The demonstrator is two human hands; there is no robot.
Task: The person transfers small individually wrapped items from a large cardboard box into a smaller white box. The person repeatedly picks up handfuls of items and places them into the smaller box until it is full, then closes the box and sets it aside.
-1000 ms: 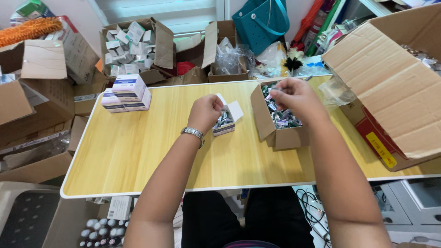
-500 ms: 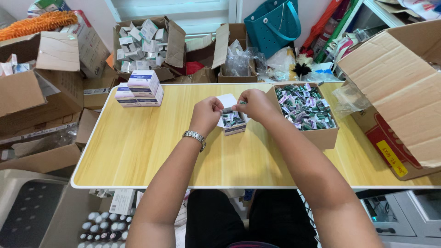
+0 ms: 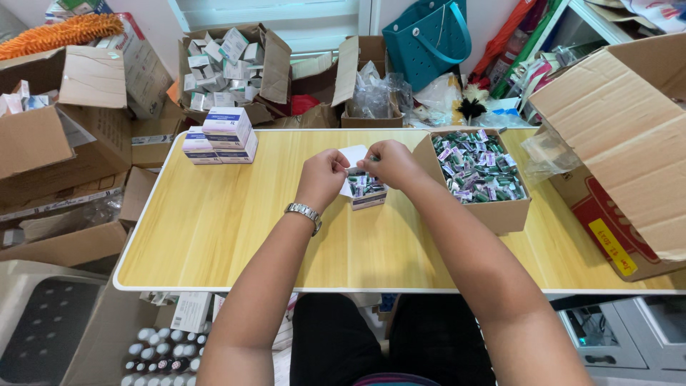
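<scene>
L hand (image 3: 323, 179): fingers pinched on small box (image 3: 366, 191) flap, w/ R.
R hand (image 3: 391, 163): pinching same flap; fingertips hide contents.
Vial carton (image 3: 500, 214): beside R, vials too small to read.

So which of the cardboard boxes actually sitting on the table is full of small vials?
The open brown box right of both hands, packed with green and purple vials; the little box under the hands is far smaller.

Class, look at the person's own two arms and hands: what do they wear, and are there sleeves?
Both forearms are bare, with no sleeves in view. The left hand has a silver metal-link wristwatch at its wrist. The right hand shows no watch, glove or band.
</scene>
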